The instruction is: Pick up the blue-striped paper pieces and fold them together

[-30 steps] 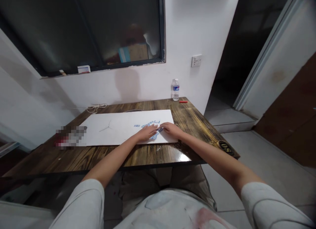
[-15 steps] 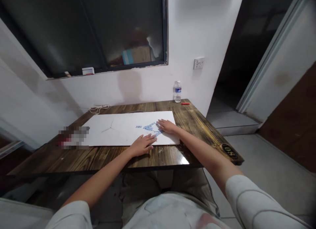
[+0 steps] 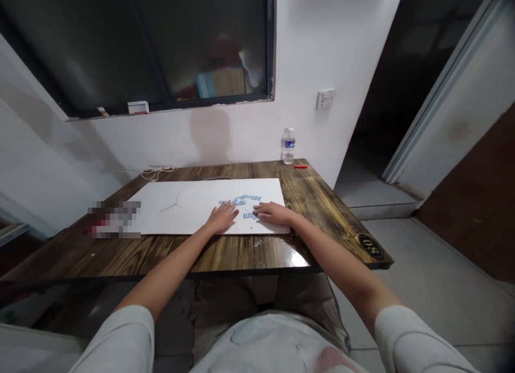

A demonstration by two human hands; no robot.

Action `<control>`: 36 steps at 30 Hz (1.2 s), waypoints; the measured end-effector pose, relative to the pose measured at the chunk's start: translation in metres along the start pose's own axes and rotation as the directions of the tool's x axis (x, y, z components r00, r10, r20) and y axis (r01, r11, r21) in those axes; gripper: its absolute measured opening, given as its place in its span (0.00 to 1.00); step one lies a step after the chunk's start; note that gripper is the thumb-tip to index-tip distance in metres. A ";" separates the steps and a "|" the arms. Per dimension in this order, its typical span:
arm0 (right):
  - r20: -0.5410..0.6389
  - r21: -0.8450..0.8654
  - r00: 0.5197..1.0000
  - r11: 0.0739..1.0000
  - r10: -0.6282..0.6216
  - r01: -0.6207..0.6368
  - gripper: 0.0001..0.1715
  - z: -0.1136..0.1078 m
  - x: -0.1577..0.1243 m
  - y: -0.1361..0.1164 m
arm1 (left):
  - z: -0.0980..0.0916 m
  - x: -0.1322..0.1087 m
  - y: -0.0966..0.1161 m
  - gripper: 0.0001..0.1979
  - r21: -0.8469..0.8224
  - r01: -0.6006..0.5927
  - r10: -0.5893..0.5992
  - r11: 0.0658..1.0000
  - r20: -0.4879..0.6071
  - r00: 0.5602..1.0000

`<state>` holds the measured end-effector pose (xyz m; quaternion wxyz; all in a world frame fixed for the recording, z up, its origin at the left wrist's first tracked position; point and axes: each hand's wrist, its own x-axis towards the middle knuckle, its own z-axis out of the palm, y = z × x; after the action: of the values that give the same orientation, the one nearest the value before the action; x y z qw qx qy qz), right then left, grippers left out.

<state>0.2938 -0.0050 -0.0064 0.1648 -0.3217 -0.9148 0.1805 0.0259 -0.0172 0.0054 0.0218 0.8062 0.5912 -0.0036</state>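
Note:
A large white sheet [image 3: 181, 206] lies on a dark wooden table [image 3: 225, 255], with a thin grey mark drawn on its left half. Small white pieces printed in blue [image 3: 240, 200] lie in a loose arc on its right half. My left hand [image 3: 221, 218] rests flat on the sheet with its fingers spread, just below the arc. My right hand [image 3: 273, 213] lies flat to its right, fingertips pointing left. One blue-printed piece [image 3: 250, 216] sits between my hands. Neither hand visibly holds anything.
A water bottle [image 3: 288, 146] and a red stick-like item [image 3: 300, 166] stand at the table's far edge. A pale cord [image 3: 155, 172] lies at the far left corner. A blurred object [image 3: 115, 220] sits left of the sheet. Walls border the far side.
My left hand has moved from the sheet's near edge farther onto the sheet, up and left. My right hand has shifted slightly toward me. The blue-printed pieces now lie mostly in one arc.

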 end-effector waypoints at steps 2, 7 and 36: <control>0.000 0.035 1.000 0.999 -0.024 0.024 0.22 0.001 -0.002 -0.004 | 0.000 0.013 0.007 0.29 -0.060 0.017 -0.019 0.998 -0.024 1.000; -0.146 0.093 0.989 0.995 -0.005 0.018 0.20 0.000 -0.003 -0.001 | -0.005 0.042 0.034 0.33 -0.131 -0.081 0.081 0.988 -0.006 0.997; -0.176 0.080 0.984 0.997 0.003 0.011 0.20 -0.015 -0.015 0.013 | -0.007 0.057 -0.008 0.35 -0.038 -0.037 0.039 0.999 0.060 0.997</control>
<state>0.3181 -0.0023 -0.0018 0.2583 -0.3278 -0.8891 0.1880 0.0348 0.0397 0.0106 0.0546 0.8164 0.5747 -0.0166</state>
